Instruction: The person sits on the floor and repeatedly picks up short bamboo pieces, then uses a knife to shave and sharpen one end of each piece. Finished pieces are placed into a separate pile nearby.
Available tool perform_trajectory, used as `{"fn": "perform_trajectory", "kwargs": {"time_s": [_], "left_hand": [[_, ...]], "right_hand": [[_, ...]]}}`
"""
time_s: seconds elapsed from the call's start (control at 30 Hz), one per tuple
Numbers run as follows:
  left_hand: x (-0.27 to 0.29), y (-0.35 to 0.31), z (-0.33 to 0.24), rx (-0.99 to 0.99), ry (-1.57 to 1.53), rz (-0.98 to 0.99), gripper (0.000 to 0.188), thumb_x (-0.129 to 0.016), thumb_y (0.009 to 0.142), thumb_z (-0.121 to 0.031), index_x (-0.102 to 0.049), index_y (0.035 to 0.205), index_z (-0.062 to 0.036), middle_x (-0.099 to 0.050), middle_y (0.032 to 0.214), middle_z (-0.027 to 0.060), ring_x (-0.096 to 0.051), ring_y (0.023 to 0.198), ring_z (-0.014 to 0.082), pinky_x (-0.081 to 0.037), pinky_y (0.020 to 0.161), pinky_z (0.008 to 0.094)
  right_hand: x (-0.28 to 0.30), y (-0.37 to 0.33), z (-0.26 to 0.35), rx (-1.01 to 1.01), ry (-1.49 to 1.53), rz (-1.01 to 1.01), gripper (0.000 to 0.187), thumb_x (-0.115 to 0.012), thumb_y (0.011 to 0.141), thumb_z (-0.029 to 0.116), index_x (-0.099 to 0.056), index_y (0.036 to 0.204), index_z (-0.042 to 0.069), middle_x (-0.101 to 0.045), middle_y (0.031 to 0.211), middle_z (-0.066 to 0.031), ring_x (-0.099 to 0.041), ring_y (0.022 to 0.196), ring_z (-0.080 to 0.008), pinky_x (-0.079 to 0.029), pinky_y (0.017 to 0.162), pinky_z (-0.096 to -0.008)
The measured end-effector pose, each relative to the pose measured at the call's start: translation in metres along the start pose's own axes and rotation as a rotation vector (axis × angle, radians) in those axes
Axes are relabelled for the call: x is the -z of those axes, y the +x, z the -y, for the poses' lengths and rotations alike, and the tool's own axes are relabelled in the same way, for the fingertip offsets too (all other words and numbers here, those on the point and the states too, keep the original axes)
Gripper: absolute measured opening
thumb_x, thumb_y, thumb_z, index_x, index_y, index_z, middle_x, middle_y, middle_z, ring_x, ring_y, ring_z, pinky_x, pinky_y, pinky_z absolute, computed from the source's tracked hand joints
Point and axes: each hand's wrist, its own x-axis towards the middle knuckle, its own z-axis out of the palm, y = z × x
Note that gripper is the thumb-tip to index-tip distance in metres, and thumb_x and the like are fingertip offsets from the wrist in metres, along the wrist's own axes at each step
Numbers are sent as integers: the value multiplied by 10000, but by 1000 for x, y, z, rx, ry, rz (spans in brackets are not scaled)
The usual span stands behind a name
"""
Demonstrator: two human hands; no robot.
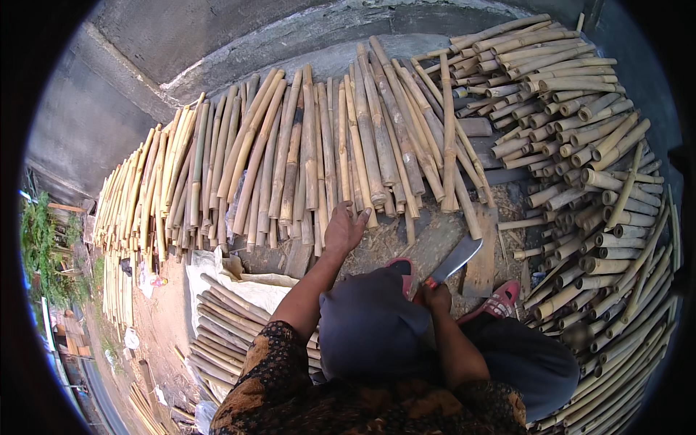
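Observation:
My left hand (346, 228) reaches forward with its fingers apart, at the near ends of a row of bamboo poles (310, 145). It appears to hold nothing; whether a fingertip touches a pole I cannot tell. In my right hand (436, 297), beside my knee, is a machete (457, 261) gripped by its reddish handle. Its broad grey blade points forward and to the right, above the littered ground. One long bamboo pole (449, 138) lies across the right part of the row, close beyond the blade.
Cut bamboo is stacked high on the right (580, 145), its round ends facing me. Nearer on the left, more poles (225, 319) lie by a whitish sack (210, 272). A wooden board (479, 261) lies near my pink shoes (500, 301). A grey wall (217, 36) stands behind.

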Motion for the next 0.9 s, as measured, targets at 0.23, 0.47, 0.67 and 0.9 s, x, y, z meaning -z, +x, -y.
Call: {"fn": "perform_trajectory", "kwargs": {"time_s": [0.23, 0.47, 0.67, 0.9], "left_hand": [[-34, 23, 18, 187, -438, 319, 630, -718, 933, -320, -471, 1395, 29, -660, 949, 192, -659, 903, 356, -530, 869, 457], [11, 14, 55, -4, 435, 110, 585, -750, 868, -418, -593, 1395, -219, -508, 1291, 227, -523, 1200, 382, -464, 1024, 462], [52, 33, 80, 54, 339, 155, 536, -753, 806, -147, -593, 1315, -202, -449, 1293, 223, -585, 1160, 437, -524, 1000, 470], [71, 26, 82, -71, 427, -177, 398, -661, 812, -118, -638, 1204, -183, -498, 1210, 179, -546, 1104, 398, -483, 971, 493]], "right_hand": [[-4, 9, -8, 47, 50, -36, 647, -753, 770, 517, -675, 1174, 19, -704, 1162, -255, -671, 1136, -398, -527, 955, -471], [-5, 15, -17, 111, 58, 2, 616, -738, 787, 500, -670, 1175, 26, -711, 1140, -244, -685, 1099, -397, -529, 940, -476], [-16, 30, -41, 258, 188, -39, 462, -725, 825, 455, -732, 930, 5, -735, 867, -198, -734, 860, -323, -542, 774, -426], [-32, 53, -72, 248, 275, 0, 438, -706, 866, 427, -711, 775, -2, -697, 699, -118, -677, 664, -219, -518, 665, -365]]}}
